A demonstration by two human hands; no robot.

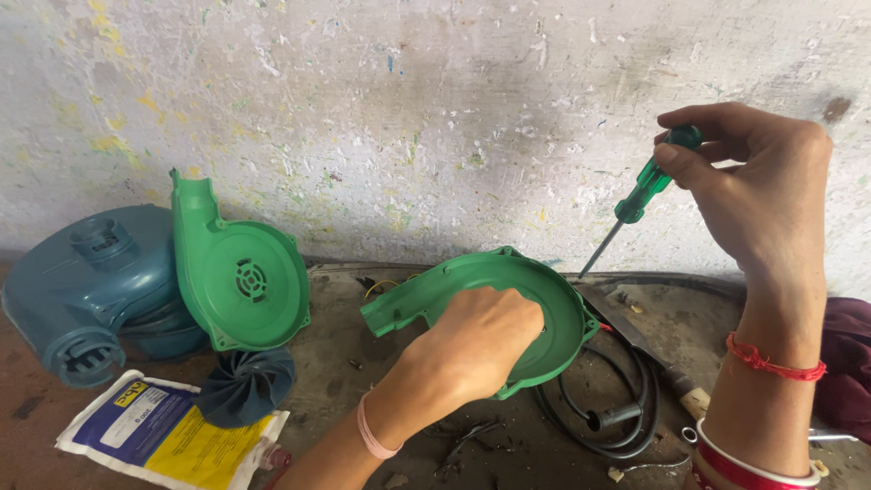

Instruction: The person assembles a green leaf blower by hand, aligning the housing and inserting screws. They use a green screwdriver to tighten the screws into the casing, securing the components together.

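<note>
My left hand (pixel 476 340) is closed over a green plastic blower housing (pixel 553 308), holding it tilted up off the work surface. My right hand (pixel 758 186) grips a screwdriver with a translucent green handle (pixel 646 186); its metal tip points down at the housing's upper right rim. A black cable (pixel 626 413) coils beneath the housing.
A second green housing half (pixel 240 272) leans against a blue-grey blower body (pixel 100 290) at the left. A dark fan impeller (pixel 247 386) lies on a white, blue and yellow pouch (pixel 154 431). A knife (pixel 649 349) lies at right. A stained wall stands behind.
</note>
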